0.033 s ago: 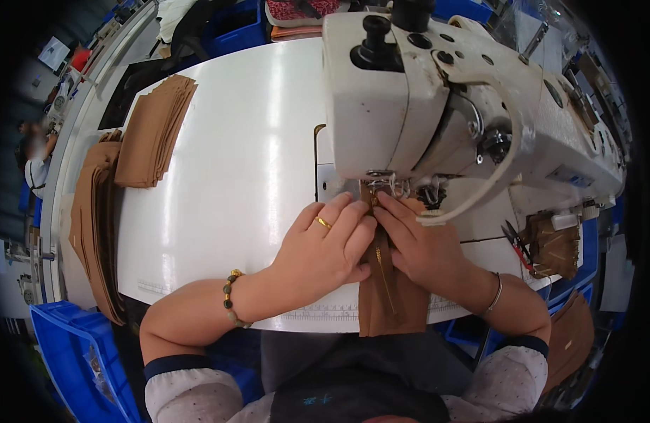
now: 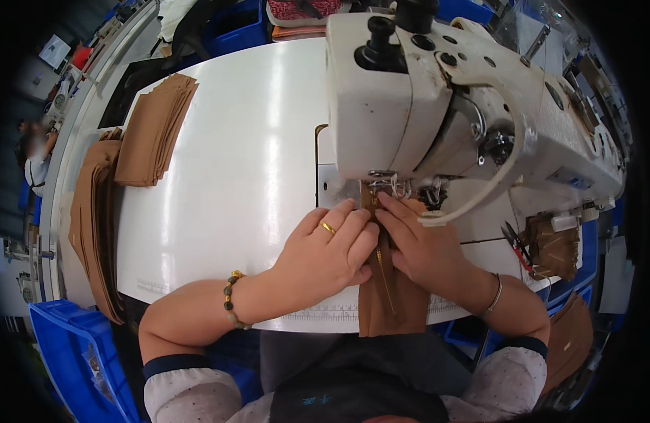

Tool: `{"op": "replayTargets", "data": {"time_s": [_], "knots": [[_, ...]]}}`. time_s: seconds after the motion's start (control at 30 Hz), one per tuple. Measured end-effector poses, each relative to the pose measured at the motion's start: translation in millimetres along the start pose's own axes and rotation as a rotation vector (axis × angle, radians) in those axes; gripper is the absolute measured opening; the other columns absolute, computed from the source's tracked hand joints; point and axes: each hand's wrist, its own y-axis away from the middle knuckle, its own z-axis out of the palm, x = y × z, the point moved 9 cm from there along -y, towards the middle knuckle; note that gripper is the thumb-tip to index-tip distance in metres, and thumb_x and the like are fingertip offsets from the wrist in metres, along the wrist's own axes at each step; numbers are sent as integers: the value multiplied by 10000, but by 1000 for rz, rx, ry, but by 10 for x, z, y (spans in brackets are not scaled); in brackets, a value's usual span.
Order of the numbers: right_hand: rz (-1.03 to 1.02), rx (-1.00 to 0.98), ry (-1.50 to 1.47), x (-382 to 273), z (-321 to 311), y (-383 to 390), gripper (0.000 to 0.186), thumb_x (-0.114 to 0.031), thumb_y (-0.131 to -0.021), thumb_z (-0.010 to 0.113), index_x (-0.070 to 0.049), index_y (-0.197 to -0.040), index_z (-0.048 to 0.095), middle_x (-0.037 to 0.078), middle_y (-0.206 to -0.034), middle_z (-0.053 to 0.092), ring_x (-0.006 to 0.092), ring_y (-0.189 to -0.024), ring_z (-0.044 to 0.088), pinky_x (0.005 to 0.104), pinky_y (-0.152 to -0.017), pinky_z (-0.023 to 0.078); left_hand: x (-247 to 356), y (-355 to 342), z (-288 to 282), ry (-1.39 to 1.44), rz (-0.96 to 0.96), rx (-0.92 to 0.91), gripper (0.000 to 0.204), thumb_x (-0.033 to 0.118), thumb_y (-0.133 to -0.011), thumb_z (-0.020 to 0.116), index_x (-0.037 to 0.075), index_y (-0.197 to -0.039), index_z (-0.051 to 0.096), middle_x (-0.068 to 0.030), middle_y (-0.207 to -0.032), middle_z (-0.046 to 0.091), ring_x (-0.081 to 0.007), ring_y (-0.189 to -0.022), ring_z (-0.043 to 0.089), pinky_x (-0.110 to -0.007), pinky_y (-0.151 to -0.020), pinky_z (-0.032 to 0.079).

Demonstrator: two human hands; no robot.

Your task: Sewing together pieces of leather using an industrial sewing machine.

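A brown fabric piece (image 2: 415, 302) lies under the sewing machine's needle area (image 2: 381, 185) and hangs slightly over the table's near edge. Along its length runs a zipper (image 2: 385, 275) with gold-coloured teeth. My left hand (image 2: 333, 243), with a gold ring, bends its fingers over the left side of the zipper and fabric, the thumb close by. From the other side my right hand (image 2: 425, 243) holds the fabric, its index fingertip by the zipper's far end, close to the needle. The fingertips hide part of the zipper, and the presser foot is hard to make out.
Two stacks of brown fabric, one flat (image 2: 156, 130) and one draped over the edge (image 2: 96, 222), lie at the left. Red-handled snips (image 2: 519, 248) and a brown bundle (image 2: 555, 243) are at the right. A blue crate (image 2: 78, 352) stands lower left.
My left hand's fingers have shifted slightly toward me on the fabric. The right hand and the fabric look almost the same.
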Motion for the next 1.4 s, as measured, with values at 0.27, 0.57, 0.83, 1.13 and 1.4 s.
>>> {"op": "replayTargets", "data": {"time_s": [0.27,0.57,0.83,1.13,1.4], "knots": [[2,-52,-47,-31,-67,-27,697,-37,-734,758,-3,-1417,622,168,-1512,590,366,-1371,599,439,-965,603,208,124,41,-180,208,163,386,176,-868,688,-47,-1179,744,-215,-1143,740,-312,-1019,718,-342,-714,555],[14,-47,-97,-22,-154,-63,617,3,-790,690,-6,-1406,655,163,-1462,601,376,-1264,642,429,-906,600,258,142,1,-109,162,221,346,185,-818,668,-18,-1093,718,-158,-1053,715,-270,-1010,717,-286,-634,513],[17,25,-206,-35,-164,-31,345,-68,-783,793,-54,-1128,785,48,-1174,744,254,-996,736,408,-830,590,199,92,-33,-114,114,235,344,198,-785,679,12,-1069,733,-36,-930,593,-172,-828,590,-277,-575,435],[5,52,-166,46,-295,-11,257,-104,-814,833,-70,-1065,789,41,-1124,772,240,-956,763,369,-806,619,169,142,-57,-140,140,209,374,170,-772,677,18,-1098,783,-64,-1160,713,-188,-967,655,-262,-650,500],[-157,115,-122,-223,-283,0,321,-75,-770,833,-40,-1083,769,85,-1172,727,267,-989,752,359,-786,628,189,160,-6,-102,179,203,402,144,-776,671,-72,-1097,781,-235,-1148,775,-337,-1026,755,-320,-678,560]]}}
